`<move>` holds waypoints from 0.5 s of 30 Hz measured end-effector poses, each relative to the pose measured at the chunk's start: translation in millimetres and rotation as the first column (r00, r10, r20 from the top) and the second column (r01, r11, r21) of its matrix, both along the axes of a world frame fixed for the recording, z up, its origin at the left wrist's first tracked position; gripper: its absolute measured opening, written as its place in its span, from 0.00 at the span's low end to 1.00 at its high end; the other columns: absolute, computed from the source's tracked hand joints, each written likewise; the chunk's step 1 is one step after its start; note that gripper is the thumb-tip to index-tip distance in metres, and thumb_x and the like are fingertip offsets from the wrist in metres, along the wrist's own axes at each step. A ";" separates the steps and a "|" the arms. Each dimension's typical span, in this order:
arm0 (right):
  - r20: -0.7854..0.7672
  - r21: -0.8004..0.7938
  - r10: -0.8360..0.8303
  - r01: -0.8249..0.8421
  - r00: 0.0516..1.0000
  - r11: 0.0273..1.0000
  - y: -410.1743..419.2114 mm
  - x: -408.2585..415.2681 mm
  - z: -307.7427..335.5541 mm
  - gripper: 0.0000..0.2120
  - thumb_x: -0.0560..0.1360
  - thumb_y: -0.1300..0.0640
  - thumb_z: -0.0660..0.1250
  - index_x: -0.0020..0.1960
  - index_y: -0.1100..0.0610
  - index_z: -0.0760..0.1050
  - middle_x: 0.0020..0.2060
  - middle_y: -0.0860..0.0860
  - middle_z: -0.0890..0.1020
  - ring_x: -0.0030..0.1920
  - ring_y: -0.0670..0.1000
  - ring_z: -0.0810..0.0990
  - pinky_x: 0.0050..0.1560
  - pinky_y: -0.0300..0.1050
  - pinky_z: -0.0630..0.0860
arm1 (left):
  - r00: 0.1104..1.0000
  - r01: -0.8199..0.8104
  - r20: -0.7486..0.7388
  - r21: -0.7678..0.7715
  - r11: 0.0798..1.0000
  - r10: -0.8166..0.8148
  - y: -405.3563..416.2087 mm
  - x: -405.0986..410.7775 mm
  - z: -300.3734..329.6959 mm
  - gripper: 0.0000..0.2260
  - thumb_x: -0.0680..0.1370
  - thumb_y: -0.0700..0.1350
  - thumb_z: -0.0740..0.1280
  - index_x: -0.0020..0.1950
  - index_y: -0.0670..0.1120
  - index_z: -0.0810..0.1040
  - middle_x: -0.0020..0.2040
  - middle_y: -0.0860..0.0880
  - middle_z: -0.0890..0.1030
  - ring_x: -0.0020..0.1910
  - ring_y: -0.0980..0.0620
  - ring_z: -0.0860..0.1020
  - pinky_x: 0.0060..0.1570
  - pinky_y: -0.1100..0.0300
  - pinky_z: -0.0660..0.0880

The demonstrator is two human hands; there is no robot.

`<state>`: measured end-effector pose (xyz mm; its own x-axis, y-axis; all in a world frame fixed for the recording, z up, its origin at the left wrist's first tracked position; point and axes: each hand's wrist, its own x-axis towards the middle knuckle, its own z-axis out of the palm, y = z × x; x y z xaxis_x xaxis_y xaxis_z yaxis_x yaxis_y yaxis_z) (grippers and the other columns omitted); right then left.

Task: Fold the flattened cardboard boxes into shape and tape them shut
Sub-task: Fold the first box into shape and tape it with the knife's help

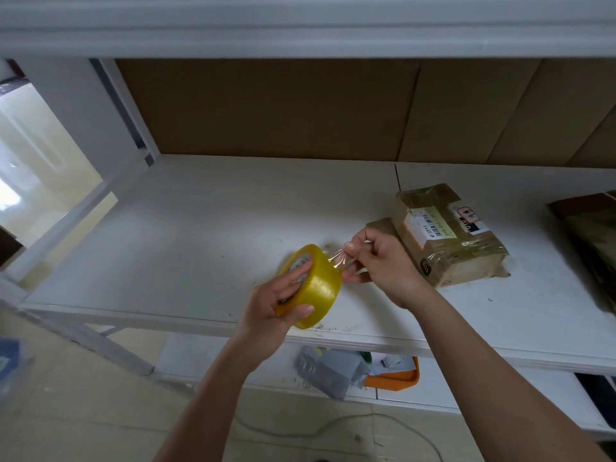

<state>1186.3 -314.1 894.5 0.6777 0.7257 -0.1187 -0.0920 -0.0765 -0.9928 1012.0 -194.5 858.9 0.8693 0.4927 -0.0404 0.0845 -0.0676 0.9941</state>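
My left hand (280,301) grips a yellow roll of clear packing tape (316,288) above the front of the white shelf (166,235), with fingers through its core and the thumb on the outer face. My right hand (376,258) pinches the crinkled free end of the tape (340,260) just right of the roll. A taped-up brown cardboard box with shipping labels (450,235) lies on the shelf right behind my right hand. Large flat cardboard sheets (300,108) stand against the back of the shelf.
More brown cardboard (590,235) lies at the shelf's right edge. On the lower shelf sit an orange tray (400,378) and grey plastic bags (326,368). A white cable (333,425) runs across the floor. The shelf's white upper board (300,25) hangs overhead.
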 end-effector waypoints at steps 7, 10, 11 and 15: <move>0.351 0.189 -0.084 0.018 0.933 0.982 -2.3 1.2 -5.5 0.05 0.70 0.69 0.73 0.40 0.63 0.78 0.36 0.60 0.83 0.37 0.55 0.84 0.41 0.45 0.82 | 0.999 0.008 0.035 -0.101 0.995 -0.005 8.6 -3.2 1.4 0.31 0.73 0.27 0.69 0.71 0.51 0.71 0.66 0.42 0.78 0.67 0.44 0.75 0.62 0.49 0.75; 0.598 0.145 -0.080 -0.009 0.798 0.989 -6.4 -3.0 -13.6 0.03 0.70 0.65 0.75 0.40 0.59 0.81 0.38 0.49 0.85 0.41 0.48 0.84 0.44 0.48 0.82 | 0.998 0.031 0.056 -0.118 0.993 -0.025 12.3 -5.0 1.6 0.31 0.72 0.26 0.67 0.73 0.46 0.70 0.65 0.42 0.79 0.65 0.44 0.76 0.61 0.49 0.75; 0.661 0.140 -0.074 -0.026 0.746 0.990 -6.8 -5.7 -16.5 0.02 0.70 0.64 0.74 0.41 0.59 0.82 0.40 0.48 0.85 0.43 0.47 0.84 0.45 0.50 0.82 | 0.997 0.044 0.063 -0.126 0.991 -0.036 13.5 -5.5 2.3 0.31 0.72 0.27 0.67 0.73 0.45 0.69 0.65 0.42 0.79 0.64 0.44 0.77 0.60 0.52 0.75; 0.754 0.192 -0.110 -0.057 0.648 0.980 -5.0 -15.3 -25.5 0.02 0.70 0.64 0.75 0.42 0.62 0.84 0.42 0.52 0.85 0.45 0.47 0.83 0.48 0.50 0.81 | 0.995 0.069 0.078 -0.156 0.985 -0.057 15.1 -5.1 6.8 0.32 0.70 0.32 0.69 0.74 0.43 0.68 0.64 0.43 0.80 0.60 0.49 0.79 0.54 0.58 0.77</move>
